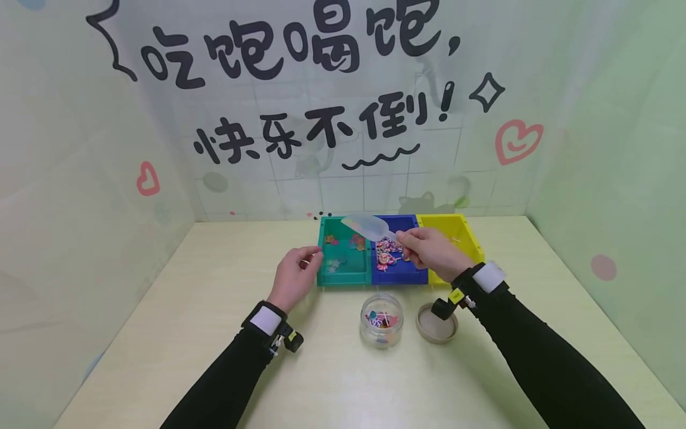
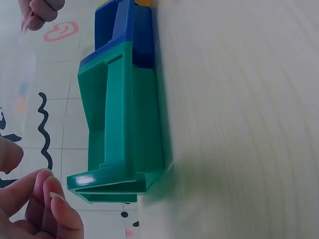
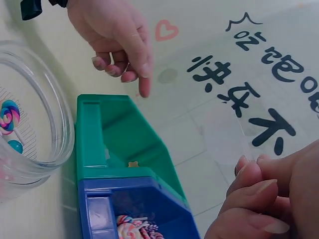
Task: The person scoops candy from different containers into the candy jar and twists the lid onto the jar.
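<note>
Toward the left, we hold our left hand [image 1: 296,277] just beside the green bin [image 1: 345,279], its fingers loosely bent around nothing; we cannot tell whether they touch the rim. The green bin stands along the surface's [image 1: 332,381] back edge, with the blue bin [image 1: 399,278] and yellow bin [image 1: 471,239] following rightward. Above the green and blue bins we raise a clear scoop [image 1: 370,226]. The open jar [image 1: 366,328] of candies [image 1: 382,320] sits nearer the front edge. Our right hand's [image 1: 436,253] fingers pinch the scoop's handle; the lid [image 1: 436,326] lies right of the jar.
</note>
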Motion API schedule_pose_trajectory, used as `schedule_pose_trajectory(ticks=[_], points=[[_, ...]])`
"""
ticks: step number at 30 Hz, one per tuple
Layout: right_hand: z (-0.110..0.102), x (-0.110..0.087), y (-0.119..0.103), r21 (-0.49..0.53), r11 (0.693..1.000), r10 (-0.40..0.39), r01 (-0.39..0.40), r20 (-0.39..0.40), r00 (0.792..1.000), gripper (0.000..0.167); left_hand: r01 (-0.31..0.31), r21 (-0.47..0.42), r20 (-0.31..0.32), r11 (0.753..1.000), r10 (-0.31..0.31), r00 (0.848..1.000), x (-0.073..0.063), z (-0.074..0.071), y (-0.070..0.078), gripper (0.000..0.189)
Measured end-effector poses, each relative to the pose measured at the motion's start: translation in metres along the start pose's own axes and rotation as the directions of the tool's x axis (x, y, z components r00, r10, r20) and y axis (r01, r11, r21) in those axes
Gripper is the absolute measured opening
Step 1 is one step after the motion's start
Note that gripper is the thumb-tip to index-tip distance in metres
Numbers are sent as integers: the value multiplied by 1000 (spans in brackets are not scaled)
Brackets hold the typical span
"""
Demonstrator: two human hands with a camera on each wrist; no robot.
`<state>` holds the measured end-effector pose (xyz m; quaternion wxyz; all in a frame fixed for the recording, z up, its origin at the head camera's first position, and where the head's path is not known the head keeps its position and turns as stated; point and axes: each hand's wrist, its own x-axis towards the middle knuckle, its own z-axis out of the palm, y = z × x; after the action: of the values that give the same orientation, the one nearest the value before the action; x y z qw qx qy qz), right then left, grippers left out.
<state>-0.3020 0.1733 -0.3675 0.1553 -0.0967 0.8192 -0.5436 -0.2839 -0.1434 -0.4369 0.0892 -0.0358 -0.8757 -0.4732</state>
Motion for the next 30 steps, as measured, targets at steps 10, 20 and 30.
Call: schedule_pose_trajectory(ticks=[10,20,30], points=[[-14,-21,-6,64,997,-40,40,4,999,34,-52,-36,90,998,55,994,-20,-4,5,42],[-32,-50,-6,61,996,-65,66,-16,998,36,-26,-78,172,997,39,984,-30,0,8,48],[-45,-80,2,50,996,-75,76,-13,997,36,-20,-77,238,997,38,971,-42,12,12,54]])
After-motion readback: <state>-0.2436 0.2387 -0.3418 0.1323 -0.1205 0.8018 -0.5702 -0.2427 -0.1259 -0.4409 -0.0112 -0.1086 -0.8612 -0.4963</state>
